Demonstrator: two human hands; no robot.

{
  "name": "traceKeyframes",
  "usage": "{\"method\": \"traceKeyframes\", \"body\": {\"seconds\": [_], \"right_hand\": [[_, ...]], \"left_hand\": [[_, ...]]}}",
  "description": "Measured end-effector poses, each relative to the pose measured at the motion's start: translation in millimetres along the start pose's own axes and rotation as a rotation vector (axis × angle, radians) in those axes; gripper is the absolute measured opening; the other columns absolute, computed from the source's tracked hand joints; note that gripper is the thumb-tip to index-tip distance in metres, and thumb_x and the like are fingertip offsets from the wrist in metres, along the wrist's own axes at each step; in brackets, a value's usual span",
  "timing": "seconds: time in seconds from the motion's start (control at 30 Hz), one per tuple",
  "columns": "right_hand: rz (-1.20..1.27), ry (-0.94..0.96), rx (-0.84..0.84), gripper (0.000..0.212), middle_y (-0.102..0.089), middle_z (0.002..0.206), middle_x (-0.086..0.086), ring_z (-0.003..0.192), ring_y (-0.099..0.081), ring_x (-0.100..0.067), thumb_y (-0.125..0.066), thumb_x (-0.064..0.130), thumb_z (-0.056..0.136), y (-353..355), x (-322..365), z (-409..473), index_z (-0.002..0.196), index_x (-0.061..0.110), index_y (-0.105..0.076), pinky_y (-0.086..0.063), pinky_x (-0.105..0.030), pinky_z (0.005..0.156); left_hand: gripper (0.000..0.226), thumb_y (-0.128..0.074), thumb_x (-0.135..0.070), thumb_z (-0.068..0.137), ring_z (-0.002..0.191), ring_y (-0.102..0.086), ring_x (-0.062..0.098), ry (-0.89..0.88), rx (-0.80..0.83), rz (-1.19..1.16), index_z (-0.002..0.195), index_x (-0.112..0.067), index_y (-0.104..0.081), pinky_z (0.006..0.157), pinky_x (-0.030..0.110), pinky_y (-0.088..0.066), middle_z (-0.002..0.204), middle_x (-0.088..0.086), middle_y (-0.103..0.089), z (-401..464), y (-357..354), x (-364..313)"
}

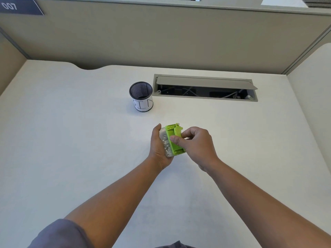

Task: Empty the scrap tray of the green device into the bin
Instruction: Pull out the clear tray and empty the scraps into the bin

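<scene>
A lime-green hole punch [171,133] is held just above the white desk, tipped on its side. Its clear scrap tray [165,142], full of small white paper dots, faces left. My left hand [158,149] cups the tray side from below and behind. My right hand [196,145] grips the green body, thumb pressed on its face. The bin [141,96], a small black mesh cup with a white label, stands upright on the desk beyond the hands, slightly to the left, apart from them.
A cable hatch [206,88] with its grey lid raised lies in the desk just right of the bin. Beige partition walls [161,38] close off the back and sides. The desk [71,140] spreads wide on the left.
</scene>
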State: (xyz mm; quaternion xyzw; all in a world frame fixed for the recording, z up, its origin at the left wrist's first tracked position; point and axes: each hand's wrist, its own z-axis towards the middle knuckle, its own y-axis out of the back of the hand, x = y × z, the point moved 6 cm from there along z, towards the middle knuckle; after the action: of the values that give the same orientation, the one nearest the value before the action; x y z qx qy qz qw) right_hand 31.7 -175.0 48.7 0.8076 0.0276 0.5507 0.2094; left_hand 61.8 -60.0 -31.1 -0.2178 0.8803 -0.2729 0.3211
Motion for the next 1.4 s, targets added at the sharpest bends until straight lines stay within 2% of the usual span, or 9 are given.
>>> {"method": "traceKeyframes", "body": {"seconds": [0.13,0.23,0.3,0.4,0.47,0.63,0.77,0.9,1.4], "right_hand": [[-0.037,0.004,-0.006,0.039,-0.072,0.078,-0.004,0.067,-0.06,-0.016,-0.092,0.043,0.066,3.7,-4.3,3.8,0.076,0.014,-0.069,-0.057,-0.044,0.069],[-0.041,-0.004,-0.022,0.039,-0.068,0.076,0.001,0.067,-0.059,-0.016,-0.092,0.043,0.066,8.7,-9.8,8.3,0.076,0.013,-0.068,-0.057,-0.044,0.069],[-0.041,-0.008,-0.031,0.039,-0.067,0.075,0.001,0.068,-0.059,-0.017,-0.092,0.042,0.066,12.1,-13.7,12.5,0.075,0.013,-0.067,-0.057,-0.045,0.07],[-0.061,-0.022,-0.039,0.037,-0.066,0.078,0.004,0.07,-0.059,-0.016,-0.091,0.039,0.069,15.2,-21.6,20.1,0.078,0.014,-0.066,-0.056,-0.042,0.07],[-0.087,-0.026,-0.036,0.035,-0.067,0.081,0.004,0.072,-0.06,-0.016,-0.09,0.038,0.069,15.4,-27.2,24.7,0.081,0.014,-0.067,-0.056,-0.04,0.069],[-0.2,-0.055,-0.042,0.033,-0.063,0.079,0.01,0.07,-0.058,-0.013,-0.09,0.036,0.071,16.1,-48.2,36.9,0.084,0.017,-0.066,-0.052,-0.037,0.068],[-0.302,-0.079,-0.039,0.035,-0.069,0.093,0.007,0.084,-0.065,-0.019,-0.088,0.044,0.07,15.2,-64.1,46.1,0.089,0.024,-0.066,-0.056,-0.039,0.074],[-0.364,-0.087,-0.031,0.038,-0.07,0.098,0.005,0.088,-0.066,-0.019,-0.086,0.047,0.071,13.0,-70.0,50.4,0.095,0.024,-0.067,-0.057,-0.04,0.078],[-0.461,-0.079,-0.047,0.043,-0.067,0.099,0.007,0.091,-0.064,-0.02,-0.084,0.052,0.071,7.5,-70.4,48.9,0.1,0.024,-0.069,-0.053,-0.035,0.075]], "left_hand": [[0.064,-0.04,-0.061,0.094,0.087,-0.073,0.031,0.015,0.01,-0.006,0.107,-0.007,-0.073,0.082,0.043,-0.058,0.1,0.016,-0.075,0.5,1.2,-3.8],[0.066,-0.041,-0.061,0.094,0.094,-0.073,0.033,0.015,0.013,-0.012,0.114,-0.004,-0.07,0.087,0.043,-0.057,0.109,0.019,-0.074,1.1,2.3,-6.2],[0.064,-0.043,-0.06,0.094,0.091,-0.072,0.033,0.007,0.004,-0.03,0.114,-0.005,-0.068,0.082,0.039,-0.058,0.107,0.02,-0.072,2.5,5.6,-8.8],[0.061,-0.044,-0.059,0.093,0.065,-0.061,0.024,-0.016,-0.016,-0.047,0.102,-0.003,-0.068,0.063,0.029,-0.054,0.079,0.012,-0.062,6.5,15.1,-13.1],[0.062,-0.044,-0.059,0.093,0.061,-0.056,0.021,-0.016,-0.004,-0.055,0.103,-0.002,-0.068,0.06,0.028,-0.052,0.072,0.009,-0.057,7.7,19.0,-14.6],[0.062,-0.044,-0.058,0.092,0.062,-0.054,0.02,-0.009,0.02,-0.076,0.105,-0.002,-0.067,0.062,0.03,-0.049,0.072,0.008,-0.056,11.1,26.1,-16.2],[0.061,-0.045,-0.058,0.092,0.062,-0.054,0.021,-0.003,0.022,-0.091,0.104,-0.002,-0.067,0.061,0.029,-0.05,0.072,0.007,-0.056,13.8,31.2,-16.7],[0.061,-0.045,-0.058,0.091,0.061,-0.054,0.02,0.0,0.028,-0.119,0.103,-0.003,-0.068,0.06,0.028,-0.05,0.072,0.007,-0.055,14.8,33.1,-19.3],[0.06,-0.047,-0.057,0.091,0.062,-0.052,0.02,-0.004,0.038,-0.131,0.1,-0.002,-0.068,0.06,0.028,-0.049,0.075,0.007,-0.053,14.1,31.6,-22.9]]}}
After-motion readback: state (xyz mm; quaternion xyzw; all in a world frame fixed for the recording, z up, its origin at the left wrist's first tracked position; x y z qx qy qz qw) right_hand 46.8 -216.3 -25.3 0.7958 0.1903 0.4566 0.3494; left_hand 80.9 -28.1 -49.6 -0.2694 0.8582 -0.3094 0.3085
